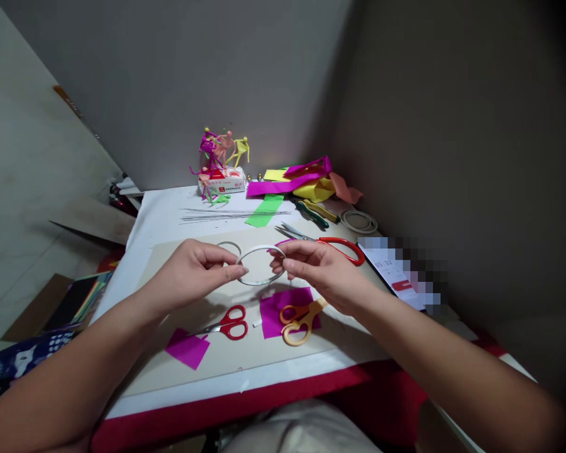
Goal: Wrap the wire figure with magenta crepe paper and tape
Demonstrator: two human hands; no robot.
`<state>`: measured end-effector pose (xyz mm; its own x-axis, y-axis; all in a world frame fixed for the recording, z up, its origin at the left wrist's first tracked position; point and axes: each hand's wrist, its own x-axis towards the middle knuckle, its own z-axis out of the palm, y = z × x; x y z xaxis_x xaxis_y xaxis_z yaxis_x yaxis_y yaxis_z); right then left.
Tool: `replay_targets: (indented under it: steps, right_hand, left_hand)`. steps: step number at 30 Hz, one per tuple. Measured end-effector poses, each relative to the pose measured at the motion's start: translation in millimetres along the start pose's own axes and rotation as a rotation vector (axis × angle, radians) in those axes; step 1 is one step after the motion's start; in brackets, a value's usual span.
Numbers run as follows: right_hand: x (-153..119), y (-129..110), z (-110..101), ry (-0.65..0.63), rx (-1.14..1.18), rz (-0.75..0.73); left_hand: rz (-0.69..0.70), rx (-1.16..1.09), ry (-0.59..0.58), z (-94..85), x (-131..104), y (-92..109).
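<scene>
Left side: a magenta paper scrap (187,352) lies flat on the grey board (165,377). Above it, your left hand (188,270) pinches the left edge of a thin white ring (261,248) between thumb and fingers. Just behind those fingers shows a second, greyer ring (229,244); from this angle you cannot tell whether it touches them or is a loop of the same coil. Small red-handled scissors (234,322) lie nearer you, blades pointing left to the scrap.

Centre: the white ring is up off the board, between your hands. It appears as an oval, long axis running left to right, from one grip to the other. Neither hand is nearer; both touch it, at opposite edges. Below is a magenta paper sheet (268,321), with yellow-orange scissors (298,333) partly over it.

Right side: your right hand (323,270) pinches the ring's right edge, thumb against fingertips. Large red-handled scissors (353,250) lie just behind it; a phone (400,277) rests farther right.
</scene>
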<state>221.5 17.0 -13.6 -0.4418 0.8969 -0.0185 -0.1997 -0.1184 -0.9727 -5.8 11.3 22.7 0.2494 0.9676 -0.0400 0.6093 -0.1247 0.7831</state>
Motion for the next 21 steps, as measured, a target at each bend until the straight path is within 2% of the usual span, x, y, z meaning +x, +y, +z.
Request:
replay_targets:
  steps: [2,4,6,8,12,15,16,18,21]
  right_hand:
    - [0,1,-3,0.021,-0.112,-0.023]
    - [-1,1,-4,-0.011,-0.131,-0.008]
    - [-3,-1,-3,-0.064,-0.110,0.023]
    - [-4,-2,-1,-0.057,-0.097,0.041]
    - [-2,2,4,0.033,-0.008,0.009]
    - [0,5,4,0.089,0.062,-0.005]
    - [0,5,4,0.111,0.071,-0.006]
    - [-2,6,5,0.141,0.068,-0.025]
    - [-7,8,8,0.094,0.011,-0.113]
  left_hand:
    - [0.033,0.054,0.004,2.4,-6,3]
    - [0.097,0.129,-0.045,5.4,-12,7]
    - [0.216,0.240,-0.104,9.0,-17,7]
    - [0.378,0.414,-0.122,13.2,-20,4]
    - [0.639,0.826,-0.038,23.5,-15,-10]
    - [0.723,0.997,0.022,30.1,-9,-18]
    - [0.721,0.981,0.034,31.5,-7,-19]
    - [0.648,0.812,0.048,32.9,-6,-19]
    - [0.411,0.387,0.004,31.9,-7,-12]
